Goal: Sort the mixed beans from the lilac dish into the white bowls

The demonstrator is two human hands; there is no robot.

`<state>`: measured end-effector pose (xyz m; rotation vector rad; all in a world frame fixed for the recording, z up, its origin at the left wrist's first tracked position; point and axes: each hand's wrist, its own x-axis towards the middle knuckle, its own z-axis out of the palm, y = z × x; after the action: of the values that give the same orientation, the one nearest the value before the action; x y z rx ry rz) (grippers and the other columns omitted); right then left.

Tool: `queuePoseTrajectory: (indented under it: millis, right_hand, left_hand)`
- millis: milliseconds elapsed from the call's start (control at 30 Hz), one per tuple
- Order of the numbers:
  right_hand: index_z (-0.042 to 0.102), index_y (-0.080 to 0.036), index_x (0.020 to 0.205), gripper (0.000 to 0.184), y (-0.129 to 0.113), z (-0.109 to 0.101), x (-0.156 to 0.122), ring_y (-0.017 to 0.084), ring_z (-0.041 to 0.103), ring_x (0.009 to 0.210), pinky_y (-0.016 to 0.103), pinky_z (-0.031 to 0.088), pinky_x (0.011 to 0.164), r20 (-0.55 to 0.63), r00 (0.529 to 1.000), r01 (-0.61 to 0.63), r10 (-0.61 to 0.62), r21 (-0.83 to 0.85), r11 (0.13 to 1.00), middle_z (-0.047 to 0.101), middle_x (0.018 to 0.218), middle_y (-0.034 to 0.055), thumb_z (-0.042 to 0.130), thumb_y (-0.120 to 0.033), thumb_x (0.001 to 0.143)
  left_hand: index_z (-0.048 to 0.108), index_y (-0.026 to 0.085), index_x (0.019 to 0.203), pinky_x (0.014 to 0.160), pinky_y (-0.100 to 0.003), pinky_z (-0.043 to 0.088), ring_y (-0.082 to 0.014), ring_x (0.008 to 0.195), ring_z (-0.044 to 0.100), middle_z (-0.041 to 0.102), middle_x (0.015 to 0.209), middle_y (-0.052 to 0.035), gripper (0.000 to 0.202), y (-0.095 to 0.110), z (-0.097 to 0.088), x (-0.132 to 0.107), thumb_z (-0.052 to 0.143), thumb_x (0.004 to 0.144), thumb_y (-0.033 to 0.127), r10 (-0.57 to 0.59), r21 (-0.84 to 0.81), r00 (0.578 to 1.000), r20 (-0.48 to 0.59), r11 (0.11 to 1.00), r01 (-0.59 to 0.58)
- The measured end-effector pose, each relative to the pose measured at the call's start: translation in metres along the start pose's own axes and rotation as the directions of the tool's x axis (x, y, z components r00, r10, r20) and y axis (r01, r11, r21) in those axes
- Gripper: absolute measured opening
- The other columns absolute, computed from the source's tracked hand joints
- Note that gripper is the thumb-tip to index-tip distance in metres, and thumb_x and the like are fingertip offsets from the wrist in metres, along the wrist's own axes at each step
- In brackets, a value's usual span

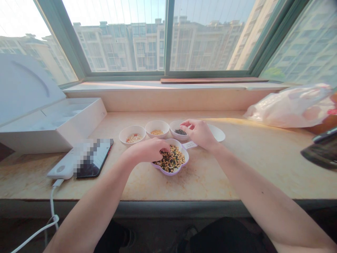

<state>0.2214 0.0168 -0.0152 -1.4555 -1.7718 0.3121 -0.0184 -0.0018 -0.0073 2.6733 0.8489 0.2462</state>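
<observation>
left hand (150,150): fingers at mixed beans (175,160), grip hidden from me, can't tell
right hand (199,133): at black-bean bowl (176,137), grip curled, can't tell if closed
purple-rimmed bowl (171,173): on worktop (250,161), holds mixed beans

Both hands (151,149) (198,133) reach forward with fingers (187,123) curled.

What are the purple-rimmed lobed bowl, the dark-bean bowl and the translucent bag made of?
Purple-rimmed white lobed bowl: likely moulded plastic, smooth; even lobes and coloured rim suggest it.
Small round white bowl of dark beans: smooth; plastic or ceramic, plain white surface fits both.
Translucent white bag: probably thin plastic film, glossy; creases catch light.
</observation>
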Motion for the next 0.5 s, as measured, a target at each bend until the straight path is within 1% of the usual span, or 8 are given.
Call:
queuePoseTrajectory:
  millis: [67,133,200,267,400,500]
  right_hand:
    - [0.079,-0.019,0.092,0.018,0.0031,0.0003,0.0011,0.021,0.064,0.071,0.035,0.052,0.071,-0.033,0.999,0.013,-0.014,-0.026,1.000,0.079,0.092,0.0093,0.066,-0.031,0.088]
    - [0.079,-0.018,0.095,0.019,0.0048,0.0000,0.0016,0.021,0.065,0.072,0.036,0.053,0.072,-0.064,0.998,0.024,-0.026,-0.029,0.999,0.080,0.094,0.0099,0.065,-0.029,0.088]
    - [0.079,-0.018,0.095,0.019,0.0054,-0.0006,0.0018,0.021,0.065,0.073,0.036,0.053,0.072,-0.089,0.996,0.031,-0.033,-0.021,0.999,0.079,0.095,0.0101,0.066,-0.030,0.088]
    - [0.078,-0.018,0.094,0.018,0.0057,-0.0010,0.0021,0.021,0.065,0.073,0.035,0.053,0.072,-0.103,0.994,0.036,-0.038,-0.017,0.999,0.079,0.096,0.0097,0.067,-0.031,0.087]
    - [0.078,-0.019,0.092,0.016,0.0065,-0.0009,0.0030,0.021,0.065,0.073,0.035,0.052,0.071,-0.100,0.994,0.031,-0.034,-0.032,0.999,0.079,0.093,0.0086,0.069,-0.031,0.086]
    - [0.078,-0.019,0.091,0.016,0.0085,-0.0001,0.0038,0.021,0.066,0.073,0.036,0.053,0.074,-0.078,0.996,0.030,-0.036,-0.072,0.997,0.079,0.093,0.0086,0.069,-0.031,0.087]
  left_hand:
    - [0.079,0.026,0.092,0.059,-0.023,0.046,-0.0155,0.068,0.066,0.076,0.083,-0.0009,0.039,-0.0018,0.0007,0.0007,0.053,0.073,0.004,0.004,-0.014,1.000,0.008,1.000,-0.004]
    - [0.078,0.026,0.088,0.058,-0.023,0.045,-0.0141,0.064,0.064,0.076,0.080,0.0004,0.039,-0.0036,0.0019,0.0023,0.051,0.073,0.003,0.000,0.004,1.000,0.019,1.000,0.000]
    - [0.078,0.026,0.087,0.057,-0.022,0.045,-0.0132,0.062,0.063,0.076,0.081,0.0011,0.039,-0.0048,0.0035,0.0044,0.050,0.075,0.002,-0.015,0.023,1.000,0.022,1.000,0.014]
    - [0.077,0.025,0.088,0.059,-0.022,0.045,-0.0133,0.065,0.065,0.077,0.085,0.0003,0.038,-0.0054,0.0053,0.0062,0.051,0.077,0.000,-0.022,0.025,1.000,0.019,0.999,0.021]
    - [0.078,0.024,0.089,0.063,-0.022,0.045,-0.0133,0.070,0.066,0.078,0.088,-0.0001,0.039,-0.0046,0.0078,0.0071,0.052,0.079,-0.003,-0.004,0.016,1.000,0.001,1.000,0.004]
    - [0.078,0.023,0.087,0.063,-0.021,0.045,-0.0129,0.070,0.067,0.077,0.085,0.0018,0.037,-0.0029,0.0076,0.0061,0.054,0.080,-0.004,0.014,-0.017,0.999,-0.047,1.000,-0.015]
